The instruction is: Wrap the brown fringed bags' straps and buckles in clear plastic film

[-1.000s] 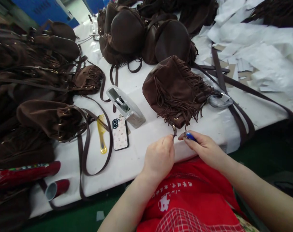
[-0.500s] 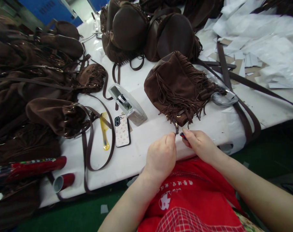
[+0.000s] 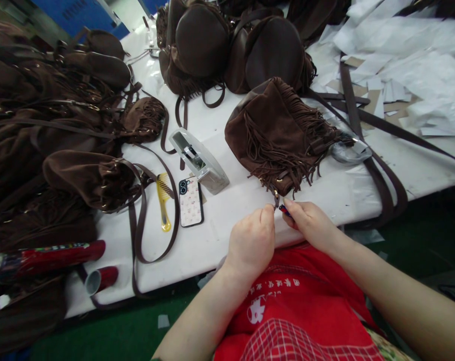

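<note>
Left hand (image 3: 252, 241) gripped the strap (image 3: 276, 202) of a fringed bag (image 3: 265, 133), right hand (image 3: 313, 221) a small object (image 3: 284, 210); red apron (image 3: 306, 308) bore illegible white characters (image 3: 280, 287).

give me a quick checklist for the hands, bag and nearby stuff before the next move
1. Left hand closed on the dark strip by the gold clasp: ok
2. Right hand holding the small blue-and-red object: ok
3. Object's tip touching the strip: cannot tell, too small
4. Fringed brown bag resting on the table: ok
5. Tape dispenser, phone and yellow comb apart from both hands: ok
</note>
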The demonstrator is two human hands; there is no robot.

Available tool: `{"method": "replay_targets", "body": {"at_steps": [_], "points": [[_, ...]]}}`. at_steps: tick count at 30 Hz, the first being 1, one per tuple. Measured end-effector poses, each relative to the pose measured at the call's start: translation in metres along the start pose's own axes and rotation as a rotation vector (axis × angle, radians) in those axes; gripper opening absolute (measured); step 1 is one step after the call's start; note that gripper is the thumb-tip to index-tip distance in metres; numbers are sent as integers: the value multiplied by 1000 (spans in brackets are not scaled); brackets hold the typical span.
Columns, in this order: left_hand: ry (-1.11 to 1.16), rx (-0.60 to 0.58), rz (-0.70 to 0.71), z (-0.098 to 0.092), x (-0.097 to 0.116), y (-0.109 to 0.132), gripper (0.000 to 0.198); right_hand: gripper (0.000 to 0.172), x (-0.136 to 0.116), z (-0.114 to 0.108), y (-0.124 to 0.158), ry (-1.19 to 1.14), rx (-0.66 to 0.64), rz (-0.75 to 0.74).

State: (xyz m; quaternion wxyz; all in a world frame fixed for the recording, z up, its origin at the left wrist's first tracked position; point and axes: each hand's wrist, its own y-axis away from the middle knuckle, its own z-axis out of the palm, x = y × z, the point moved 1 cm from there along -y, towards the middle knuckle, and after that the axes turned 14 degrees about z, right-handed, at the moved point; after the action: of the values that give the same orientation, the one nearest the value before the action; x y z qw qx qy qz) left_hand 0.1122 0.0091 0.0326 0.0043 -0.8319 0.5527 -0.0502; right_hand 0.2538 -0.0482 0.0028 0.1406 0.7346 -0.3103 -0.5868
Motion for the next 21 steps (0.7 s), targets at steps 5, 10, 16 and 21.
{"method": "replay_targets", "body": {"at_steps": [5, 10, 16, 21], "points": [[-14, 5, 2, 2, 0, 0, 20, 58, 1, 2, 0, -39, -17, 29], [-14, -9, 0, 4, 2, 0, 22, 57, 7, 4, -2, -108, -68, 37], [187, -23, -118, 5, -18, 1, 25, 32, 15, 20, 20, -137, -20, -52], [416, -132, -274, 25, -56, 3, 30, 16, 4, 47, 55, 147, -190, -275]]}}
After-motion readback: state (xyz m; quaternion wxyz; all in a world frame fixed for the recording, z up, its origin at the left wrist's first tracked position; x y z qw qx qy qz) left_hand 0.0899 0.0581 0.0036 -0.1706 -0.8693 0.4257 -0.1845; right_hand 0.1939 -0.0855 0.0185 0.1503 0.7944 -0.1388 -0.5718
